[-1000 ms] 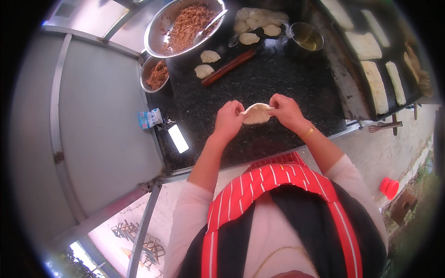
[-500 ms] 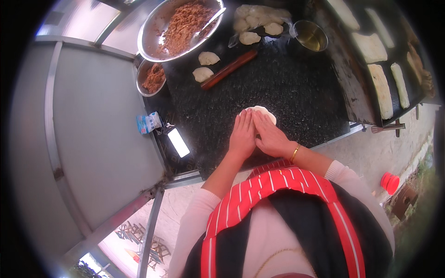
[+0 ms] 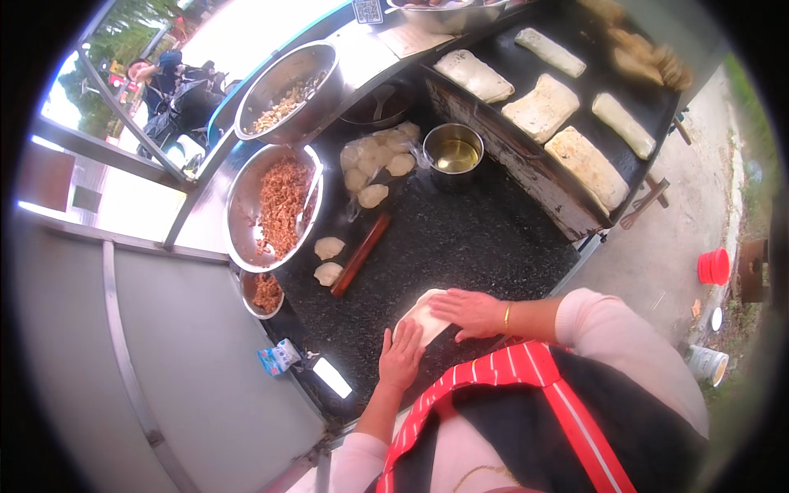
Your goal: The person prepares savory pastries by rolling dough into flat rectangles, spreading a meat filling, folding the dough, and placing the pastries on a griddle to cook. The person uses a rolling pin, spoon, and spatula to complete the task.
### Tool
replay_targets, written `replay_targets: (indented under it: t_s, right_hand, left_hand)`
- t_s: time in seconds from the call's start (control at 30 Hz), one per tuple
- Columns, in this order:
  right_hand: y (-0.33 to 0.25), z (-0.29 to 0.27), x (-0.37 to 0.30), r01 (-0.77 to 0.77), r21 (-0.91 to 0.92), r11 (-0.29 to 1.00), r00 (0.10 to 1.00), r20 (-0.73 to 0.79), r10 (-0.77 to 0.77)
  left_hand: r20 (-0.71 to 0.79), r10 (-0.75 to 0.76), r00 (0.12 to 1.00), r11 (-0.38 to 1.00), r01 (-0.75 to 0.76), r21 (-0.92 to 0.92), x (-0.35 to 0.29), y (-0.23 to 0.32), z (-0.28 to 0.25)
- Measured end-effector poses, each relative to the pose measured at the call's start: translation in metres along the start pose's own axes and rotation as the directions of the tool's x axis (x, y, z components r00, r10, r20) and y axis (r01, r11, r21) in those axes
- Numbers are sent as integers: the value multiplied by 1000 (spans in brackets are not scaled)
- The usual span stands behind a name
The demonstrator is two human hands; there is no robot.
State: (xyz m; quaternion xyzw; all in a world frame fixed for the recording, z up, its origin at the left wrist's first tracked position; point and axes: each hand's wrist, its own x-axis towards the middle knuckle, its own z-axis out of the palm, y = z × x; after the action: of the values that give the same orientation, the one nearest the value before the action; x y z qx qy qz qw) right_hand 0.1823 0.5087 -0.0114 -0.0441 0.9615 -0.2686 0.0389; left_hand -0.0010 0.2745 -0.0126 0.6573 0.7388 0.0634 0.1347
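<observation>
A flattened piece of pale dough (image 3: pixel 422 317) lies on the dark speckled worktop (image 3: pixel 493 255), close to its near edge. My left hand (image 3: pixel 401 353) rests flat on the dough's left end, fingers stretched out. Across its right end lies my right hand (image 3: pixel 470 311), also flat with the fingers extended; a gold bangle is on that wrist. Beyond them is a reddish-brown wooden rolling pin (image 3: pixel 361 255), with two small dough pieces (image 3: pixel 329 260) to its left. More dough balls (image 3: pixel 374 160) sit in clear plastic farther back.
A large steel bowl of reddish filling (image 3: pixel 283 209) stands left, a smaller one (image 3: pixel 265 294) nearer. An oil pot (image 3: pixel 454 149) is at the back. The griddle (image 3: pixel 567 78) holds several flatbreads at far right. A phone (image 3: pixel 332 377) and a blue-white packet (image 3: pixel 279 357) lie at left.
My hands, side by side before, have spread apart on the dough, which is now longer and flatter. The view has shifted, showing more of the griddle and another bowl at the back.
</observation>
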Motion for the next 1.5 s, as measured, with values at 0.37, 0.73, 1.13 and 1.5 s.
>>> replay_targets:
  t_s: [0.37, 0.73, 1.13, 1.5]
  right_hand:
    - [51, -51, 119, -141, 282, 949, 834, -483, 267]
    - [82, -24, 188, -53, -57, 997, 806, -592, 9]
    - [95, -24, 109, -169, -20, 985, 915, -374, 150]
    - [19, -9, 24, -144, 32, 989, 929, -340, 147]
  left_hand:
    - [110, -215, 970, 977, 214, 18, 117, 63, 0]
    - [-78, 41, 996, 996, -47, -76, 131, 75, 34]
    - [1, -109, 994, 994, 109, -8, 65, 16, 8]
    - [-330, -479, 813, 874, 478, -90, 25, 42, -20]
